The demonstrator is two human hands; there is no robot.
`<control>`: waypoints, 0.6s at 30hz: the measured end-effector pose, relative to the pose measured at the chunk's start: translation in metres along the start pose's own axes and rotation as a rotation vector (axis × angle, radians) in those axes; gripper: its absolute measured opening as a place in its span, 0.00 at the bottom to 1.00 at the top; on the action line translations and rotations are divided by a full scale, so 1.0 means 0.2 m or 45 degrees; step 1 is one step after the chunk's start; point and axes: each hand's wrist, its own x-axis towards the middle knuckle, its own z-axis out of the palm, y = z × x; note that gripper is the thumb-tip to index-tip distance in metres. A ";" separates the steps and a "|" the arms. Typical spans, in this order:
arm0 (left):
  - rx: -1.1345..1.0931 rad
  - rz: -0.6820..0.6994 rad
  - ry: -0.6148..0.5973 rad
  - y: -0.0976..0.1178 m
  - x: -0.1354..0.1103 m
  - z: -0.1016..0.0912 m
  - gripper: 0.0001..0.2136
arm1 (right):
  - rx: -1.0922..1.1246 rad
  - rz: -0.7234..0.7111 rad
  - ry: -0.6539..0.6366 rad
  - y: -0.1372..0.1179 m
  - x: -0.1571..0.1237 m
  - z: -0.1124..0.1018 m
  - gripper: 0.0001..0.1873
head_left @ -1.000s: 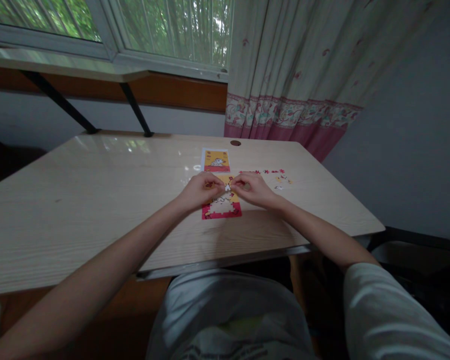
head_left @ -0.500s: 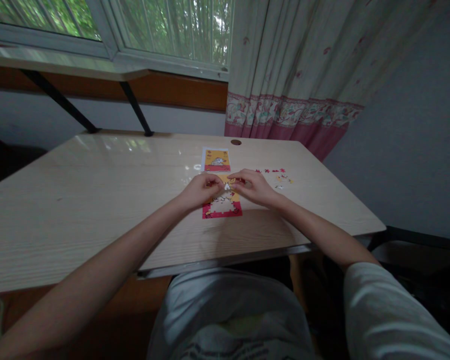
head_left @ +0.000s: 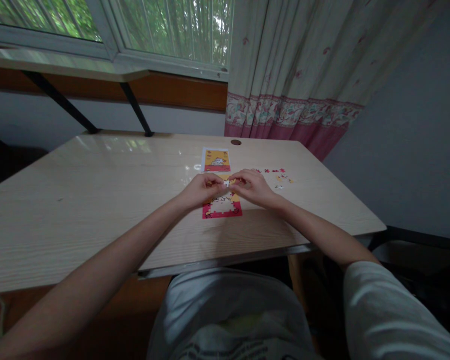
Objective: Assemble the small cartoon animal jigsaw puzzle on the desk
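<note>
Between the fingertips of both hands is a small white jigsaw puzzle piece (head_left: 227, 183). My left hand (head_left: 204, 189) pinches it from the left, and my right hand (head_left: 252, 186) pinches it from the right. Below them lies a partly assembled jigsaw puzzle (head_left: 225, 212) with a red lower border, yellow upper parts and a bare gap in its middle. The hands cover much of its upper part. Just beyond it rests a picture card (head_left: 216, 159) showing a white cartoon animal on yellow and red.
Loose red puzzle pieces (head_left: 273, 171) lie in a row to the right, with yellow pieces (head_left: 284, 178) and a white piece (head_left: 279, 187) nearer. A round cable hole (head_left: 236, 143) sits near the back edge of the wooden desk (head_left: 97, 200). A curtain (head_left: 285, 100) hangs behind.
The white piece has turned and risen slightly between my fingertips. My fingers have drawn a little closer together; the arms have hardly moved.
</note>
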 end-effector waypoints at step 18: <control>0.063 -0.020 0.002 0.01 0.00 -0.01 0.08 | -0.122 -0.287 -0.019 0.02 0.00 -0.03 0.13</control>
